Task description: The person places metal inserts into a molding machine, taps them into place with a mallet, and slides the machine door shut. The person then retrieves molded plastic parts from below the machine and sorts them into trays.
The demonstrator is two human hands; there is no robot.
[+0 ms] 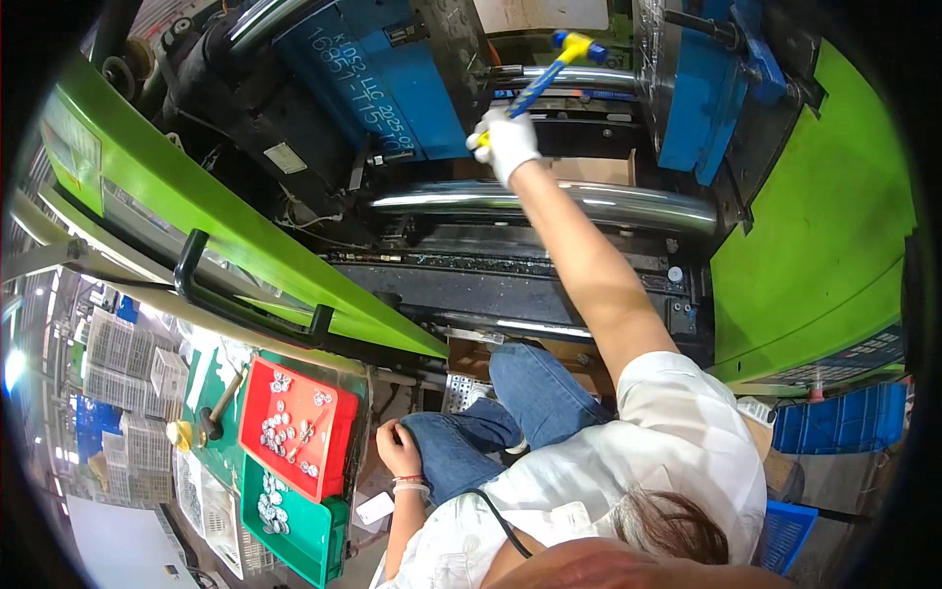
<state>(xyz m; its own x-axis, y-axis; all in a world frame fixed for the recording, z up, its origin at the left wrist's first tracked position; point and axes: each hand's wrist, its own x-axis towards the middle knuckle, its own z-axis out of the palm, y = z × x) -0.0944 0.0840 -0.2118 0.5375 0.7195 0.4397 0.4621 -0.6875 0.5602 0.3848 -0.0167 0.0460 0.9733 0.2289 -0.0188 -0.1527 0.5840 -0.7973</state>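
Machine (824, 226), green-panelled with blue mould blocks (373, 79) and chrome tie bars (628, 204), fills upper view; work inside it looks underway, not finished. Counter (211, 388) at lower left carries red tray (257, 393) at its near edge, green tray (319, 545) at front corner, both holding small round metal parts. Right hand (507, 142), white-gloved, reaches between bars, fingers closed round blue-yellow tool (549, 69). Left hand (397, 449) bare, loosely curled on knee, holding nothing

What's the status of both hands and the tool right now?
Right hand, gloved, grips blue-and-yellow tool inside machine. Left hand bare, resting on knee. Chrome bar crosses below right hand.
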